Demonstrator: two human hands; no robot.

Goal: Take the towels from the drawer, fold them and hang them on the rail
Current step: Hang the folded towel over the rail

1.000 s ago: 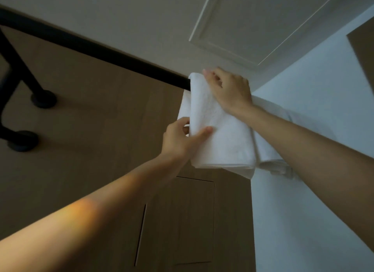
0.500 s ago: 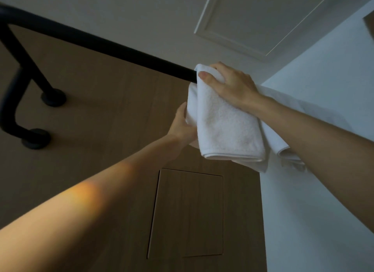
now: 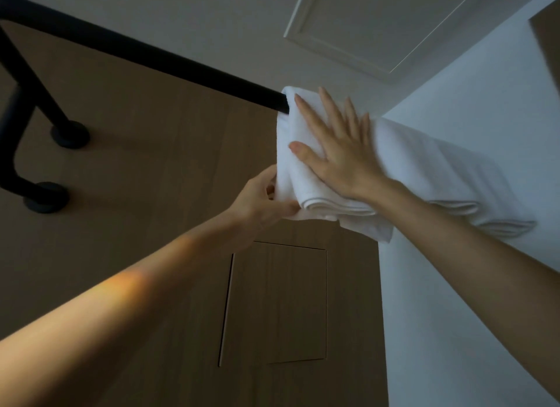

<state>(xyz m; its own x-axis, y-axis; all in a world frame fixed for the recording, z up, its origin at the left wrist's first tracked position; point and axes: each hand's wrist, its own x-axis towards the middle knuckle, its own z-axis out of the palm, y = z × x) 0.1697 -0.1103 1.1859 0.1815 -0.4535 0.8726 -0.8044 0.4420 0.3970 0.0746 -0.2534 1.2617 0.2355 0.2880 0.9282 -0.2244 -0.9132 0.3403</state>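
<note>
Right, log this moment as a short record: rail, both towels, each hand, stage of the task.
rail: black, wall-mounted, bare on its left stretch
near towel: white, folded, draped over the rail
second towel: white, folded, hanging just right of the near towel; the rail under it is hidden
right hand: flat, fingers straight, pressing on the near towel's front
left hand: grips the near towel's lower left edge
stage: near towel hung, both hands on it

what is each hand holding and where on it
The left hand grips the white folded towel by its lower left edge; the right hand only presses flat on its front.
</note>
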